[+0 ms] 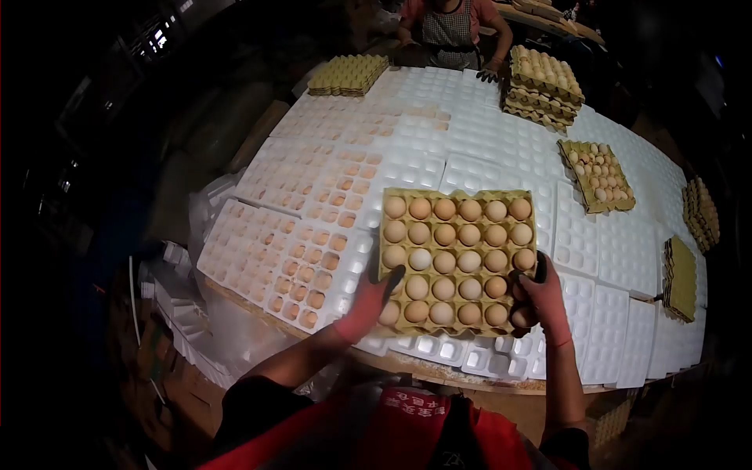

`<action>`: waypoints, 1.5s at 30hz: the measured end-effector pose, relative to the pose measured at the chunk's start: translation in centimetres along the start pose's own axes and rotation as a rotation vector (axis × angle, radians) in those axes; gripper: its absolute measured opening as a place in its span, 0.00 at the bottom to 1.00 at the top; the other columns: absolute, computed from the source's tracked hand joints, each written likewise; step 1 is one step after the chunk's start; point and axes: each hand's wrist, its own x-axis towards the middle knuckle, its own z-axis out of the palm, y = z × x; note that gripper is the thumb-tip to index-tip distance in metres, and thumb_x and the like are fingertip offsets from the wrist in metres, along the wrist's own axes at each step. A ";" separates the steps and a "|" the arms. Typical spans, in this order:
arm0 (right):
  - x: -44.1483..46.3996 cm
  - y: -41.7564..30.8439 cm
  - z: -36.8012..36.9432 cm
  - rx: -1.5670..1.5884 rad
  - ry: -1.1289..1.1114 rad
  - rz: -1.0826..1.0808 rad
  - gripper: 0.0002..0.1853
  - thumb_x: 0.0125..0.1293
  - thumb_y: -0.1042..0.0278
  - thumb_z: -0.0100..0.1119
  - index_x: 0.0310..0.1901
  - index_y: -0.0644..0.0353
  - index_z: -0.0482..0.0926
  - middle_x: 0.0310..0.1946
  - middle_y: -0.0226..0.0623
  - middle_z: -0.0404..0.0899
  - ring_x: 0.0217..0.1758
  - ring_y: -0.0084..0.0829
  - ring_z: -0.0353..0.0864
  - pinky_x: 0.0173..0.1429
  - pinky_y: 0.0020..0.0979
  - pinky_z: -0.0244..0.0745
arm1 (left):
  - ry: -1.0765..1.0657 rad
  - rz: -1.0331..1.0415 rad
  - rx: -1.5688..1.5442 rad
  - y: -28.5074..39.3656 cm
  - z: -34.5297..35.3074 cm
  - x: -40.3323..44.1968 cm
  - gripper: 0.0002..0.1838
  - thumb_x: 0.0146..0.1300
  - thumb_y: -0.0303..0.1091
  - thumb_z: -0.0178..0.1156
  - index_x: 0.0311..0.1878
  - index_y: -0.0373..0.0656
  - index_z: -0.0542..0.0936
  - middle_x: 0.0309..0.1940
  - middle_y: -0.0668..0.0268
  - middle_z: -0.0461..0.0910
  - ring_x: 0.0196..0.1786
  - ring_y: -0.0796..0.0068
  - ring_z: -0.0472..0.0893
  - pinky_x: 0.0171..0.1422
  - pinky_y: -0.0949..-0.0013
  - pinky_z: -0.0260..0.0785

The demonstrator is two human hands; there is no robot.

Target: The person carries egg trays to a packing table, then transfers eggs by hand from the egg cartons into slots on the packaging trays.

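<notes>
A yellowish pulp egg tray [457,301] full of light brown eggs is held level over the table, close to my body. My left hand [370,294], in a pink and dark work glove, grips the tray's left edge, thumb on the near side. On the opposite edge, my right hand [542,296], gloved the same way, has its thumb over the rim beside the eggs. The fingers under the tray are hidden. Beneath and around it lie white foam egg trays [576,223] with square hollows. Those to the left hold eggs [298,270] in their hollows.
At the far right stands a stack of filled egg trays [544,86], with another egg tray [599,176] nearer. Pulp trays [348,76] are stacked at the far left, and more [679,280] lie at the right edge. A person in a checked apron [450,35] stands across the table.
</notes>
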 end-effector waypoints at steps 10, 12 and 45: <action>7.1 7.6 43.4 -0.093 -0.206 0.092 0.32 0.60 0.57 0.71 0.59 0.71 0.71 0.53 0.60 0.79 0.57 0.56 0.80 0.62 0.45 0.75 | 0.279 -0.070 0.416 -2.4 -42.2 9.0 0.26 0.70 0.41 0.63 0.66 0.37 0.73 0.57 0.64 0.80 0.57 0.72 0.78 0.61 0.68 0.70; 7.5 10.5 45.5 -0.079 -0.250 0.154 0.29 0.63 0.59 0.68 0.58 0.71 0.72 0.52 0.58 0.80 0.54 0.54 0.81 0.60 0.44 0.76 | 0.274 -0.132 0.508 -4.5 -46.2 9.1 0.27 0.70 0.43 0.64 0.66 0.36 0.74 0.57 0.63 0.80 0.56 0.70 0.79 0.60 0.66 0.70; 6.6 11.9 32.9 -0.658 -0.037 -0.463 0.21 0.62 0.69 0.64 0.57 0.58 0.77 0.54 0.47 0.73 0.57 0.49 0.74 0.60 0.43 0.72 | -0.296 -0.014 0.473 -2.4 -21.5 4.9 0.19 0.66 0.40 0.66 0.55 0.41 0.79 0.42 0.61 0.83 0.43 0.71 0.82 0.47 0.65 0.74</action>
